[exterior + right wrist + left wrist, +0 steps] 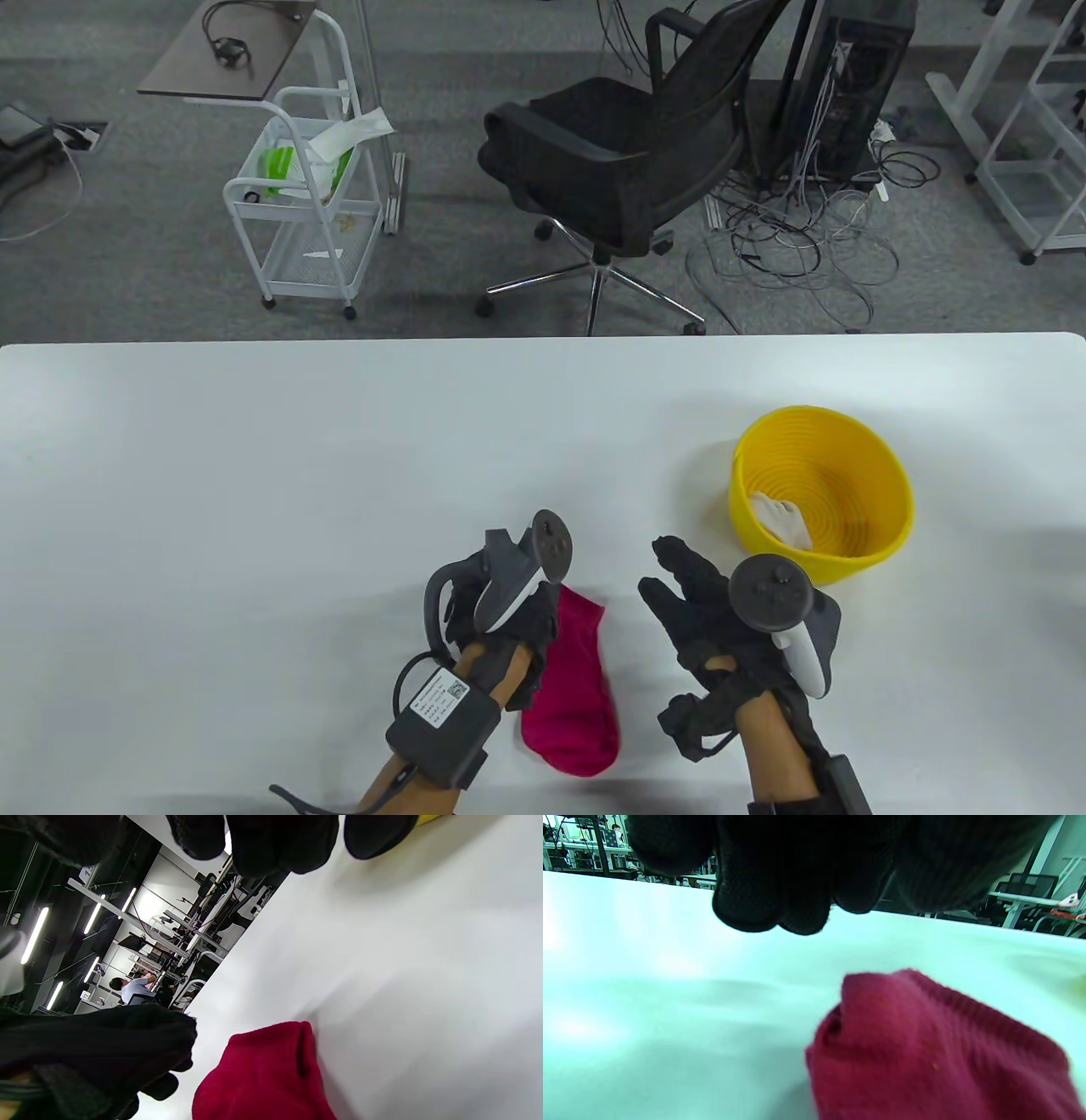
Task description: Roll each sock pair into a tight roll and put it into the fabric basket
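- Table view: a magenta sock pair (570, 689) lies flat on the white counter (254, 475), near its front edge, its open cuff end pointing away from the person and its rounded toe end toward them.
- The left hand (501, 607) hovers at the sock pair's left edge, close to the cuff. The tracker on its back hides most of the fingers, so from here I cannot tell how far this grip is open or whether it touches the cloth.
- The right hand (713, 628) is just right of the sock pair and apart from it, palm turned up and inward, fingers spread and nearly straight. This grip is wide open with nothing in it.
- A yellow ribbed basket (821, 508) stands upright to the right of the hands, near the right hand. A pale sock roll (782, 519) lies inside it against the left wall.
- Beyond the counter are a black office chair (628, 161), a white wire cart (305, 195) and a tangle of cables on the grey floor.
- Left wrist view: the black gloved fingers (751, 904) hang from the top edge, loosely bent, their tips above the bare counter and clear of the sock's ribbed cuff below and to the right. They hold nothing.
- Right wrist view: the right hand's fingertips (280, 844) hang at the top edge, free of anything. The magenta cuff sits at the bottom centre, with part of the left glove beside it at lower left.
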Available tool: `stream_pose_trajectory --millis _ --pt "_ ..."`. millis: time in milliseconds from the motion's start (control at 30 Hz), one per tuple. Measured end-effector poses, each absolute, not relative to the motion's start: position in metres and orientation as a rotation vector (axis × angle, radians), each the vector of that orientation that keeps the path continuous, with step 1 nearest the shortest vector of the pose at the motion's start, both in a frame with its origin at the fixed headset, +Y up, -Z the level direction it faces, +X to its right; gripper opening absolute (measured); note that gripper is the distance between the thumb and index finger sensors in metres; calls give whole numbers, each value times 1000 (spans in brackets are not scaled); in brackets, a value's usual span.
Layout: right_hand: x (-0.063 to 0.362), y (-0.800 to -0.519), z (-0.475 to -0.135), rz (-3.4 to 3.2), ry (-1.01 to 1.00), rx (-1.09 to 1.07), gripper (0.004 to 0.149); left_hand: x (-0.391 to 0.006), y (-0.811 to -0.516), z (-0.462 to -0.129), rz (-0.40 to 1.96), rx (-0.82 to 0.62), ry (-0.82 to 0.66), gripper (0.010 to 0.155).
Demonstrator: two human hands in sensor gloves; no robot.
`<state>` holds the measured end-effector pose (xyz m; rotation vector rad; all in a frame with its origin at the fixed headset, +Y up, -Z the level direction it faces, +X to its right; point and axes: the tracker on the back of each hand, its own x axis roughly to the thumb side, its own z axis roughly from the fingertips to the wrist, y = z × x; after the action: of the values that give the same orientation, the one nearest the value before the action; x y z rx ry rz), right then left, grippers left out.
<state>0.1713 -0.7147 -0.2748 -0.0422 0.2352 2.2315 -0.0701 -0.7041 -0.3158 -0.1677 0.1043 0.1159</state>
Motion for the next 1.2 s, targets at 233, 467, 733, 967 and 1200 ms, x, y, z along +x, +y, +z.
stream_pose_trajectory --millis 233,467,733,967,1200 --pt "168 -717 -274 2258 254 -32 75 -80 -684 -277 199 -173 -83 57" --pt "159 -716 -270 2299 260 18 74 -87 -691 -242 379 -432 -261 57" --pt "133 -704 -256 2438 348 244 53 -102 -720 -238 449 -544 -275 52" --pt "100 -699 -234 2653 621 486 42 -96 -727 -237 408 -594 -295 49" --pt "76 -725 -205 2807 625 730 44 -85 -734 -232 366 -616 -329 49"
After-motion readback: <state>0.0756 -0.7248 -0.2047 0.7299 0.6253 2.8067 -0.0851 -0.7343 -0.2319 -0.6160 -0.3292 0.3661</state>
